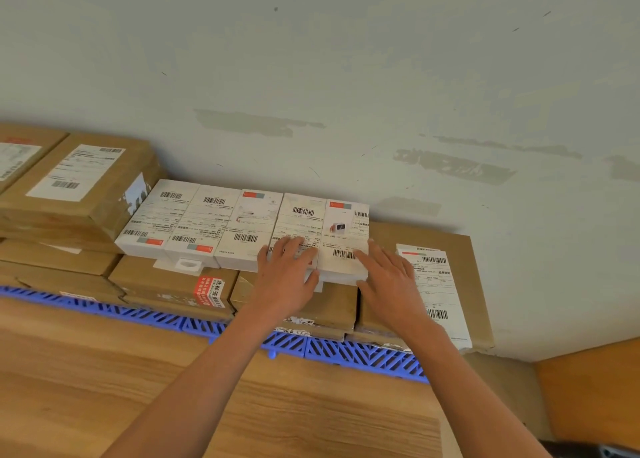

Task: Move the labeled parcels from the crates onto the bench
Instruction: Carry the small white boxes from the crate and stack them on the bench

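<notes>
Step in hand: judged from the reach, taking the rightmost white boxes from the row of labeled parcels (242,220) at centre frame, to bring them onto the wooden surface (138,381) in the lower half.

Left hand: the left hand (289,277) lies flat with fingers spread and straight on the near end of the fourth white box (301,220), thumb out toward the box edge; it presses rather than grips.

Right hand: the right hand (388,277) rests against the right near corner of the fifth white box (346,229), fingers straight and apart, nothing pinched.

Where the parcels are: five white boxes side by side, touching, on top of brown cartons (173,284) stacked behind a blue lattice crate wall (346,353); larger brown parcels sit at the upper left (79,180) and at the right (433,267).

How to do it well: likely best to square both palms on opposite sides of the two boxes and squeeze them together, so they lift as one block.

Grip advice: curl the fingertips under the near edge before lifting; the smooth card will probably slide under flat palms.

Risk: dragging may nudge the third box out of line, or catch the small white piece (187,265) peeking out beneath the row.

Path: lift clear of the blue wall, then come toward the lower frame.

Placement: set them label up on the bare wood, close to the near edge.

Cannot tell: whether a second layer lies under the white row.
</notes>
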`<state>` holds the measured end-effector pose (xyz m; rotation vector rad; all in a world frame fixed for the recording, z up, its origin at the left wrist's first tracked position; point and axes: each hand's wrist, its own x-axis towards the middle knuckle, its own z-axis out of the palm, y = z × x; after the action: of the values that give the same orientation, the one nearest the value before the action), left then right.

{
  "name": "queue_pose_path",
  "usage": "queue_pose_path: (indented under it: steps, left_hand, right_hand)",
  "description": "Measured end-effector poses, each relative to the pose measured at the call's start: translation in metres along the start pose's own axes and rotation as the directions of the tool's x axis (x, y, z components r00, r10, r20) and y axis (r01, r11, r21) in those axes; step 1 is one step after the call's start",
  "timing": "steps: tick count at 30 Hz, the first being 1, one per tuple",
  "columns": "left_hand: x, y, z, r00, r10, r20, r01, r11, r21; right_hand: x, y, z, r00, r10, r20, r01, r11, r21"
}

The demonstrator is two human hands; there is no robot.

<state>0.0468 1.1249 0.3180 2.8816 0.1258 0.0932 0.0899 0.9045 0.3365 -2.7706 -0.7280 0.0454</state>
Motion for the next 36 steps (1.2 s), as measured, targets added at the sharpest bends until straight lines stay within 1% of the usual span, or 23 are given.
queue_pose_path:
  steps: [2, 4, 7, 9, 13, 15, 19, 24, 31, 36]
  left_hand:
    - [0.004, 0.007, -0.003, 1.0, 0.0, -0.003, 0.0, 1.0, 0.01]
    - [0.007, 0.02, -0.001, 0.999, 0.052, -0.001, -0.052, 0.998, 0.018]
    - [0.008, 0.043, 0.006, 0.984, 0.178, 0.014, -0.178, 0.984, 0.027]
    - [0.007, 0.055, 0.012, 0.974, 0.225, 0.023, -0.226, 0.974, 0.034]
    - [0.004, 0.061, 0.021, 0.971, 0.231, 0.055, -0.234, 0.97, 0.06]
    - [0.003, 0.059, 0.022, 0.971, 0.232, 0.055, -0.235, 0.97, 0.062]
    - [0.004, 0.061, 0.019, 0.973, 0.226, 0.056, -0.229, 0.972, 0.06]
    - [0.003, 0.062, 0.019, 0.975, 0.218, 0.054, -0.221, 0.974, 0.056]
    - [0.003, 0.064, 0.018, 0.977, 0.203, 0.064, -0.207, 0.977, 0.05]
    - [0.002, 0.065, 0.018, 0.98, 0.189, 0.07, -0.192, 0.981, 0.04]
  right_hand:
    - [-0.022, 0.009, -0.01, 0.997, 0.029, -0.068, -0.026, 0.999, 0.046]
    - [-0.048, 0.024, -0.017, 0.992, 0.092, -0.088, -0.085, 0.994, 0.075]
    - [-0.079, 0.042, -0.023, 0.981, 0.191, -0.024, -0.189, 0.98, 0.066]
    - [-0.093, 0.051, -0.025, 0.976, 0.216, 0.024, -0.217, 0.976, 0.038]
    - [-0.108, 0.064, -0.018, 0.962, 0.192, 0.192, -0.199, 0.98, 0.016]
    - [-0.109, 0.068, -0.014, 0.958, 0.179, 0.226, -0.189, 0.982, 0.026]
    - [-0.093, 0.067, -0.01, 0.971, 0.149, 0.189, -0.15, 0.989, -0.01]
    - [-0.051, 0.053, -0.008, 0.981, 0.129, 0.142, -0.127, 0.992, -0.027]
    - [-0.003, 0.043, -0.01, 0.983, 0.113, 0.148, -0.11, 0.993, -0.031]
    - [0.007, 0.038, -0.002, 0.986, 0.093, 0.136, -0.08, 0.992, -0.1]
